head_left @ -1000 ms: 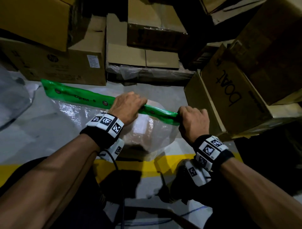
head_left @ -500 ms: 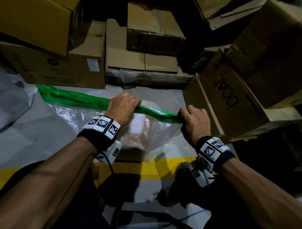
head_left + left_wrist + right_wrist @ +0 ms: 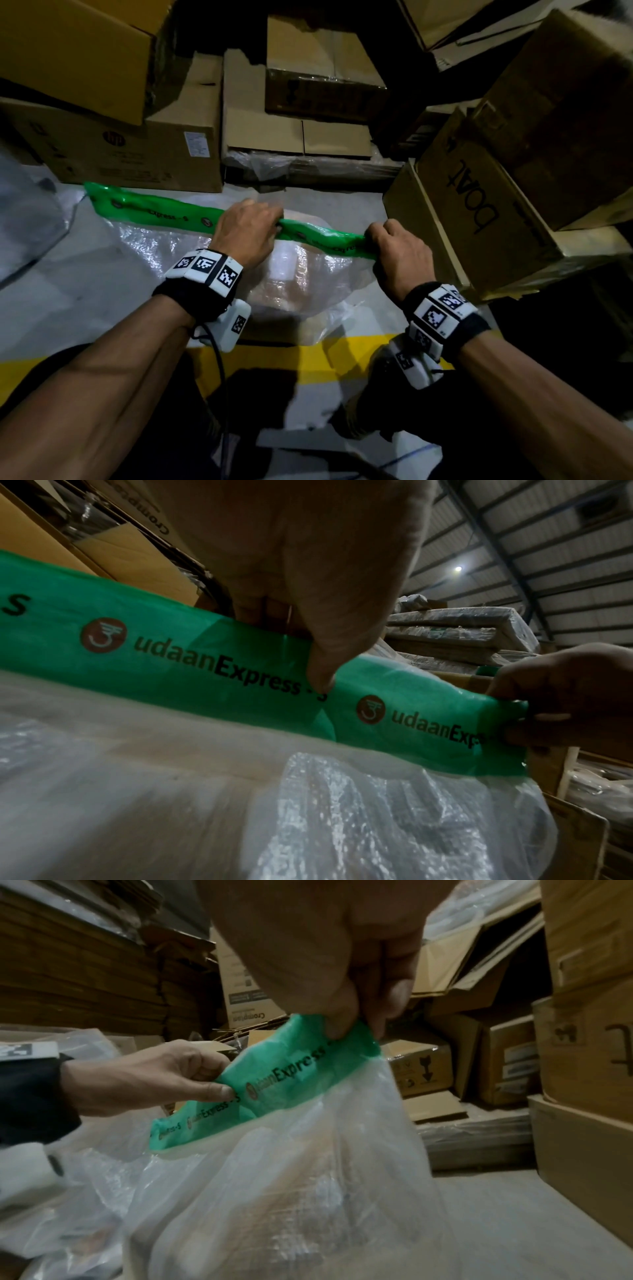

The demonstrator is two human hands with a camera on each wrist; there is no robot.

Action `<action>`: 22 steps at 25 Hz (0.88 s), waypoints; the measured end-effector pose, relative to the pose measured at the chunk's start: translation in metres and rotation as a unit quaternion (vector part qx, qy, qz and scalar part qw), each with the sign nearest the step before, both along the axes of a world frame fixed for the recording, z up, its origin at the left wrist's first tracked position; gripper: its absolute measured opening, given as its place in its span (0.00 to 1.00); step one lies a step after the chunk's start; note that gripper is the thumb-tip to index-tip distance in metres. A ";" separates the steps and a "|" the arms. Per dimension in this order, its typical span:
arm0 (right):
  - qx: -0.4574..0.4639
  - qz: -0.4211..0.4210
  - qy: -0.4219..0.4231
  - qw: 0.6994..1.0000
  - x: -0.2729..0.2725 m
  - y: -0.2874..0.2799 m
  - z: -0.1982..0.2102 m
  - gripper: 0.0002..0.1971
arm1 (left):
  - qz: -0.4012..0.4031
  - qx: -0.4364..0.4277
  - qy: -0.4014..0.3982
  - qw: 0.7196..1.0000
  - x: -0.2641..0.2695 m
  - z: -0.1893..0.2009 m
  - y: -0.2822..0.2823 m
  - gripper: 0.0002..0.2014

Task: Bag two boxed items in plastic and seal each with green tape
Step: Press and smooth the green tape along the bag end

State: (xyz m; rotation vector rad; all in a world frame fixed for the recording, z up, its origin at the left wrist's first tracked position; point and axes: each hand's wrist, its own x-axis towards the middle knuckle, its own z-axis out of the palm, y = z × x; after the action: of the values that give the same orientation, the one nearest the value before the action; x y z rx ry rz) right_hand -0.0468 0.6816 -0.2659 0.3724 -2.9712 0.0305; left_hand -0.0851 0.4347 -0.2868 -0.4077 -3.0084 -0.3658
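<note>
A clear plastic bag (image 3: 308, 274) stands on the grey floor with a brown boxed item (image 3: 274, 298) showing dimly through it. Green printed tape (image 3: 154, 212) runs along the bag's top edge. My left hand (image 3: 250, 233) pinches the tape near its middle, thumb in front (image 3: 322, 680). My right hand (image 3: 394, 250) pinches the tape's right end (image 3: 342, 1031). The bag (image 3: 274, 1191) hangs below the taped edge (image 3: 274, 1088). In the left wrist view the tape (image 3: 205, 664) stretches between both hands.
Cardboard boxes are stacked close around: a large one (image 3: 130, 154) behind the bag at left, a tilted open one (image 3: 479, 212) right beside my right hand. More plastic (image 3: 24, 212) lies at far left. A yellow floor line (image 3: 308, 356) runs in front of the bag.
Both hands keep their hold on the taped edge; the view has shifted slightly, and the hands sit a little further along the bag's top.
</note>
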 end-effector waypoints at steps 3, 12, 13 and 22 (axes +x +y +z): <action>0.046 0.004 -0.010 0.999 0.005 0.008 -0.001 0.14 | 0.054 0.016 0.033 0.998 0.011 0.008 -0.005 0.15; 0.080 -0.009 -0.115 0.990 0.044 0.017 0.005 0.22 | 0.374 0.438 -0.219 0.788 0.008 -0.029 0.017 0.42; 0.076 -0.009 -0.122 0.990 0.047 0.016 0.008 0.20 | 0.402 0.460 -0.212 0.763 0.008 -0.027 0.025 0.47; -0.022 0.014 -0.198 0.980 0.064 0.031 0.018 0.13 | 0.473 0.456 -0.187 0.731 0.005 -0.006 0.048 0.28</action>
State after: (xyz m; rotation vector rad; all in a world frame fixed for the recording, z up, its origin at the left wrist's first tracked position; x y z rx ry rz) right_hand 0.0174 0.7128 -0.2483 0.4500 -3.3487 0.1957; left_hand -0.0800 0.4825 -0.2930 1.3138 -2.3620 -1.7371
